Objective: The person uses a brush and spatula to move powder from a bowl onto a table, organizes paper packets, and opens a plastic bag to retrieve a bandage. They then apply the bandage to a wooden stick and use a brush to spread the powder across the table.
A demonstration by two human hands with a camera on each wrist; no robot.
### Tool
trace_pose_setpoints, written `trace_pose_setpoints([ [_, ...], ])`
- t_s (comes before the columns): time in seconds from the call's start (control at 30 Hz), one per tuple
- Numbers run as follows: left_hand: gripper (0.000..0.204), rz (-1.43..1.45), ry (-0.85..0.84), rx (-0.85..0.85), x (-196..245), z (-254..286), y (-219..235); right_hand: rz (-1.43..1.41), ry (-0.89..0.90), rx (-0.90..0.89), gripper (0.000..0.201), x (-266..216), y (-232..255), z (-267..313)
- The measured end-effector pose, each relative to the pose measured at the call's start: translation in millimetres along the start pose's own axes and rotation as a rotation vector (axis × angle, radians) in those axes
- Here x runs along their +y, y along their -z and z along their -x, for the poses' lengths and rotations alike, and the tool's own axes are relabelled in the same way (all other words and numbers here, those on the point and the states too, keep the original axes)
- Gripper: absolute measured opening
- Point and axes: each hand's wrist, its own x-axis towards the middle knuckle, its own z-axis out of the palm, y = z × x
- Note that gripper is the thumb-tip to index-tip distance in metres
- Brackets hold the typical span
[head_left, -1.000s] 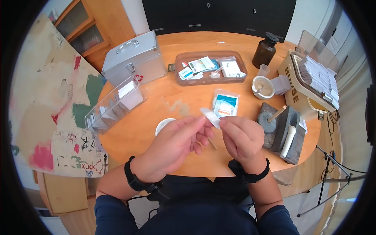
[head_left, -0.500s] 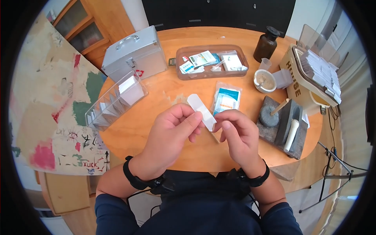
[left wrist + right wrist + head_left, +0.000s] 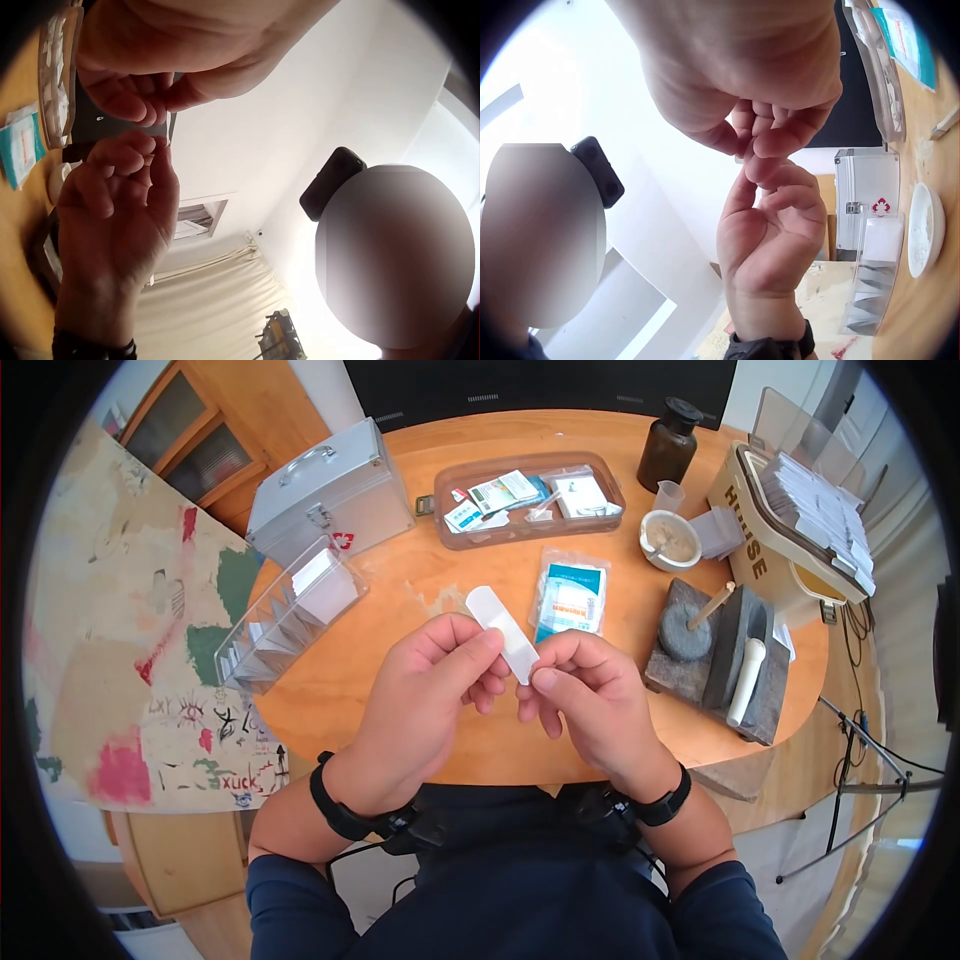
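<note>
A white adhesive bandage (image 3: 512,640) with a rounded end is held up over the table's near half in the head view. My left hand (image 3: 425,685) pinches its left side between thumb and forefinger. At the lower end, the thumb and forefinger of my right hand (image 3: 592,700) pinch the strip's tip. The strip slants, its rounded end up and to the left. Both wrist views show the fingertips of the two hands close together, with the strip mostly hidden. Just beyond the hands lies a clear packet with a teal and white label (image 3: 572,598).
At the back stand an open brown tray (image 3: 610,520) of packets and a silver case (image 3: 330,495). A clear divided rack (image 3: 350,595) is at left. To the right are a mortar (image 3: 668,542), a grey stone block (image 3: 725,660) and a brown bottle (image 3: 668,445). A white bowl (image 3: 926,230) sits near my left hand.
The bandage has turned from a narrow slant to show its broad face. My right fingers shifted at its lower end, and both hands moved slightly left over the last half second.
</note>
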Motion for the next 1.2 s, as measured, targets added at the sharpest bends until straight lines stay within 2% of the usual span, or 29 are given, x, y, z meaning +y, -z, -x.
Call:
trace_pose_setpoints([
  [0.13,0.014,0.044,0.012,0.006,-1.5,-1.1,0.2,-0.126,-0.103,-0.071,0.008,-1.0,4.7,-1.1],
  [0.23,0.015,0.06,0.004,0.028,-0.7,-0.7,-1.1,-0.134,-0.096,-0.079,0.008,0.7,5.7,-0.8],
  [0.27,0.015,0.059,0.005,0.028,-0.7,-0.6,-1.6,-0.136,-0.096,-0.077,0.008,0.0,4.2,-0.9],
  [0.33,0.015,0.017,-0.009,0.03,-0.9,-0.3,-2.2,-0.13,-0.119,0.045,0.007,-2.5,-0.4,-1.1],
  [0.47,0.014,-0.003,-0.014,0.016,-1.6,-0.9,-2.8,-0.084,-0.108,0.048,0.008,0.6,1.7,-0.8],
  [0.67,0.013,-0.015,0.072,0.01,-4.6,-6.6,-4.6,-0.135,-0.128,0.02,0.006,1.8,4.1,-1.4],
  [0.73,0.008,-0.178,-0.327,0.224,-15.7,-12.1,-5.7,-0.146,-0.115,0.072,0.006,3.7,4.4,-2.1],
  [0.77,0.008,-0.18,-0.325,0.22,-12.6,-10.6,-2.9,-0.148,-0.112,0.076,0.006,3.7,4.6,-2.6],
  [0.83,0.014,-1.087,-0.866,0.04,-2.1,-3.9,4.6,-0.133,-0.109,0.131,0.007,4.6,4.7,-2.0],
  [0.87,0.014,-1.087,-0.86,0.038,-1.1,-2.5,1.7,-0.136,-0.113,0.135,0.007,6.0,5.1,-1.6],
  [0.93,0.017,-1.218,-0.95,-0.007,-0.7,-1.2,-4.9,-0.144,-0.099,0.137,0.007,8.3,5.1,-2.7],
  [1.2,0.016,-1.195,-0.942,0.032,-9.8,-4.9,-2.9,-0.049,-0.092,0.133,0.008,8.6,3.7,-0.7],
])
